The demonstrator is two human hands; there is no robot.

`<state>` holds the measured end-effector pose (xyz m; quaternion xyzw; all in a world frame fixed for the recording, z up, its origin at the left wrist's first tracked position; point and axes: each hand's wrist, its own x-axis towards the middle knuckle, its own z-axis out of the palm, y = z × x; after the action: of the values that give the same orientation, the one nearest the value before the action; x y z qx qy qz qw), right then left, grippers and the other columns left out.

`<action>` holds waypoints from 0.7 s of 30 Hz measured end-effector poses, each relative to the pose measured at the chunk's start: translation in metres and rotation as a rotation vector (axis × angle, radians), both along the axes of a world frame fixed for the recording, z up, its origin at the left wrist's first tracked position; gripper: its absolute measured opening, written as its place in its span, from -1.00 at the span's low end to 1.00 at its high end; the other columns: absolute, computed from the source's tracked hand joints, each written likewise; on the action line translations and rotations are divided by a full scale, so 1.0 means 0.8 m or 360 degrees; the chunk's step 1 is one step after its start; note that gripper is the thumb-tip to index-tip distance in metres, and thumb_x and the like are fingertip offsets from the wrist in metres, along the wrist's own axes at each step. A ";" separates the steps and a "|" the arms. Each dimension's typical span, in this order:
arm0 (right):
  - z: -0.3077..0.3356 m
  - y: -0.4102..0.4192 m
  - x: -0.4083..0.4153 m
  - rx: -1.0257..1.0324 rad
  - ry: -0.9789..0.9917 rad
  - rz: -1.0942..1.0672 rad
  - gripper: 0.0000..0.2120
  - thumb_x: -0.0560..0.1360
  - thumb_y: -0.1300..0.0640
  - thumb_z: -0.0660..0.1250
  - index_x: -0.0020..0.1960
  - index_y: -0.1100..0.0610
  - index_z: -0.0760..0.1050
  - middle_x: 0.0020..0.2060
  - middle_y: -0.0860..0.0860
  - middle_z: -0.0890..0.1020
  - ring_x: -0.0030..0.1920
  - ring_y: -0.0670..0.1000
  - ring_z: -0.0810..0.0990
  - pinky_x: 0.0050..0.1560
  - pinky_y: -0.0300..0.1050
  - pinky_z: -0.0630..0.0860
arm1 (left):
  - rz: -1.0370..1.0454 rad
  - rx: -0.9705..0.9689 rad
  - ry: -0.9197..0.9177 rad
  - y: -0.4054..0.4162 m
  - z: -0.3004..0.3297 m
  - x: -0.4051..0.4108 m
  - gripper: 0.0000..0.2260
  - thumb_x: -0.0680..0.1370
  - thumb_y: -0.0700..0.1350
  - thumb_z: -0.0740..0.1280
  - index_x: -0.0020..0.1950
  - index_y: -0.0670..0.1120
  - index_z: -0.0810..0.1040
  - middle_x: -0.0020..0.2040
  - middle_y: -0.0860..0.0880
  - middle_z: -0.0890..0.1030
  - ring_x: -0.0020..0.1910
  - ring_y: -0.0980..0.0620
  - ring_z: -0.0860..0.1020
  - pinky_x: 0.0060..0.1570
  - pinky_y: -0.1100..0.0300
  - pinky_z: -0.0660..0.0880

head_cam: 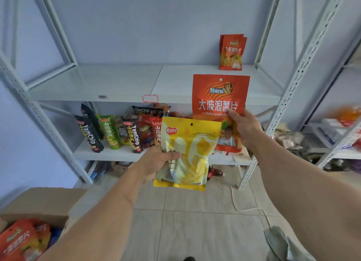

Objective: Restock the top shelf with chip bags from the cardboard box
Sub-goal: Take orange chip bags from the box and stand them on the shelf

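Note:
My right hand [246,128] grips an orange chip bag [219,96] by its right edge and holds it upright in front of the top shelf [121,83]. My left hand [158,163] grips a yellow chip bag [190,153] by its left side, lower and nearer to me. Two or three orange bags [231,52] stand upright at the back right of the top shelf. The cardboard box [43,204] sits at the lower left, with more orange bags [23,239] inside it.
The lower shelf [109,153] carries several YamChip bags [91,132] and other snacks. White metal uprights [293,81] frame the rack. A white cable [234,200] trails over the tiled floor. A second rack [340,143] with goods stands at the right.

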<state>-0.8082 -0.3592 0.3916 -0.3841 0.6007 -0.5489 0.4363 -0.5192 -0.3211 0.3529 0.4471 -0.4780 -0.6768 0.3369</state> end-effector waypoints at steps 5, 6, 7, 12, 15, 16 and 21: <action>0.009 -0.106 -0.079 -0.0063 0.0050 -0.0042 -0.74 0.59 -0.04 0.36 0.15 0.12 0.55 -0.12 0.16 0.73 -0.38 0.16 0.61 -0.27 0.07 0.62 | -0.0037 -0.0101 -0.0021 -0.127 0.001 -0.074 -0.80 0.56 -0.31 0.38 0.17 -0.19 0.64 0.07 -0.12 0.73 0.07 -0.11 0.70 0.17 -0.03 0.58; 0.011 -0.128 -0.093 -0.0059 0.0065 -0.0064 -0.75 0.60 -0.03 0.35 0.15 0.12 0.55 -0.14 0.15 0.73 -0.39 0.15 0.60 -0.30 0.06 0.63 | -0.0045 -0.0110 -0.0038 -0.154 0.002 -0.088 -0.79 0.56 -0.30 0.39 0.18 -0.21 0.63 0.08 -0.13 0.73 0.10 -0.13 0.69 0.20 -0.04 0.57; 0.015 -0.149 -0.107 -0.0055 0.0072 -0.0087 -0.76 0.60 -0.02 0.35 0.15 0.13 0.55 -0.16 0.14 0.73 -0.39 0.15 0.60 -0.32 0.05 0.63 | -0.0048 -0.0113 -0.0057 -0.181 0.003 -0.102 -0.78 0.55 -0.29 0.40 0.20 -0.22 0.63 0.10 -0.15 0.72 0.14 -0.15 0.67 0.23 -0.07 0.55; 0.026 -0.257 -0.168 -0.0058 0.0071 -0.0153 -0.77 0.59 -0.02 0.36 0.15 0.11 0.55 -0.11 0.10 0.75 -0.14 0.30 0.69 -0.09 0.22 0.67 | -0.0035 -0.0093 -0.0024 -0.304 0.021 -0.163 -0.77 0.55 -0.28 0.41 0.20 -0.22 0.63 0.14 -0.20 0.70 0.18 -0.23 0.64 0.27 -0.15 0.53; 0.028 -0.324 -0.203 -0.0086 0.0027 -0.0153 -0.77 0.59 0.01 0.36 0.15 0.13 0.54 -0.13 0.11 0.75 -0.11 0.37 0.65 -0.05 0.34 0.63 | -0.0014 -0.0077 -0.0012 -0.372 0.030 -0.194 -0.78 0.55 -0.27 0.41 0.20 -0.22 0.62 0.13 -0.22 0.70 0.15 -0.27 0.65 0.22 -0.17 0.56; 0.028 -0.348 -0.216 -0.0089 0.0012 -0.0153 -0.77 0.59 0.02 0.36 0.15 0.14 0.54 -0.15 0.10 0.74 -0.14 0.35 0.63 -0.08 0.33 0.62 | -0.0012 -0.0084 0.0001 -0.395 0.033 -0.204 -0.77 0.55 -0.27 0.41 0.21 -0.23 0.62 0.13 -0.23 0.69 0.14 -0.27 0.65 0.21 -0.18 0.56; 0.022 -0.487 -0.279 -0.0084 0.0013 -0.0135 -0.75 0.58 -0.01 0.38 0.17 0.12 0.57 -0.10 0.12 0.74 -0.32 0.16 0.66 -0.29 0.05 0.62 | 0.0059 -0.0182 -0.0006 -0.515 0.046 -0.257 -0.77 0.55 -0.28 0.40 0.20 -0.22 0.62 0.12 -0.21 0.70 0.11 -0.20 0.68 0.13 -0.07 0.60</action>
<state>-1.0311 -0.7487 0.4092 -0.3719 0.6036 -0.5808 0.3999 -0.7247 -0.7330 0.3895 0.4373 -0.5080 -0.6412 0.3735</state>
